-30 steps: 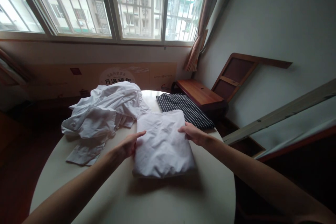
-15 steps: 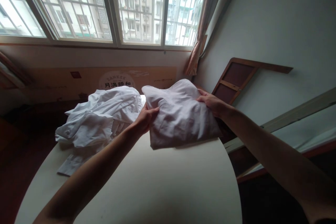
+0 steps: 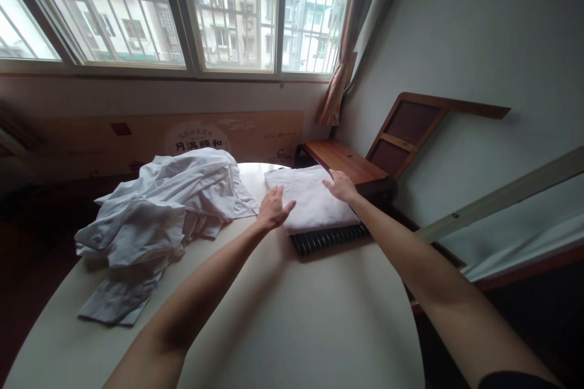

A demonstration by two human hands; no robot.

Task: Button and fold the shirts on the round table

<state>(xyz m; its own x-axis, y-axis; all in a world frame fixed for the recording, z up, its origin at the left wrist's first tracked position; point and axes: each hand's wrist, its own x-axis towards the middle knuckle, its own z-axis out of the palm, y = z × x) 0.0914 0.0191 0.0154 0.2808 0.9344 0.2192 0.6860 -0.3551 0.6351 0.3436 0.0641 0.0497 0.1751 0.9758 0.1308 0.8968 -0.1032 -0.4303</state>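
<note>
A folded white garment [image 3: 314,197] lies flat on top of a dark striped folded cloth [image 3: 326,240] toward the far right of the round table. At its left edge is my left hand [image 3: 274,209], fingers apart and holding nothing. My right hand [image 3: 340,185] is by its right edge, also open; whether either hand still touches the fabric I cannot tell. To the left sits a crumpled heap of white clothing [image 3: 182,194], with one part trailing toward the near left.
The white round table [image 3: 292,322] carries both piles. Behind it stands a brown wooden piece of furniture [image 3: 347,161], with a wooden frame [image 3: 406,127] leaning near the wall. Barred windows [image 3: 228,12] and a printed board [image 3: 255,127] are at the back.
The folded white garment has gone from being held up in both hands to lying on the dark striped cloth. Both hands have let go and opened.
</note>
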